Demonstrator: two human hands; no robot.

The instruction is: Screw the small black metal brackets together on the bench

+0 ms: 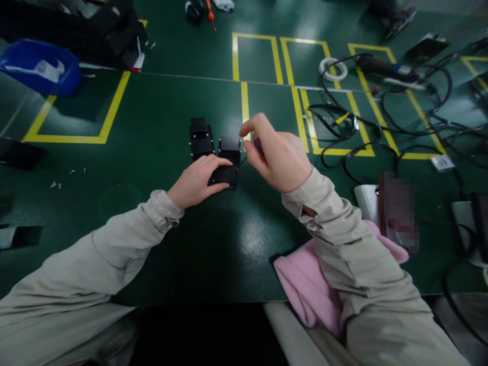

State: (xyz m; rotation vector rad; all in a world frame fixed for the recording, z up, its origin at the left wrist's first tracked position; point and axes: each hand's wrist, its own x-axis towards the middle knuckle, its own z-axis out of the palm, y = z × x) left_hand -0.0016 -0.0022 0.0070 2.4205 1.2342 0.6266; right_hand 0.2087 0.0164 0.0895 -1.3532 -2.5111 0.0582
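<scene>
**Two Hands at Work on a Little Black Block**

A small black block [224, 174] lies flat on a green table [213, 239], in front of the person. The left hand [199, 179] has hold of it. Its thumb is on the near side and its fingers are on the far side, a little way apart with the block between them.

The right hand [281, 153] is curled around a thin dark tool [258, 144]. The fingers are bent, and most of the handle is hidden. The tool's thin end slants down to the block's right edge. I cannot tell if it touches.

Just past the held block sits another black block [229, 145] with shiny bits on its sides. Left of that is a longer black piece [201, 146], with a smaller black block [198, 124] at its far end.

Farther left, a few tiny silver screws [56, 185] lie on the table. Beyond them is a blue bin [64, 71] with something white inside.

Yellow tape [245, 101] makes box shapes on the green. On the far right are a white ring [324, 66] and lots of twisty black cables [451, 84]. A pink cloth [301, 274] hangs over the near edge, by the right sleeve [358, 254].
</scene>
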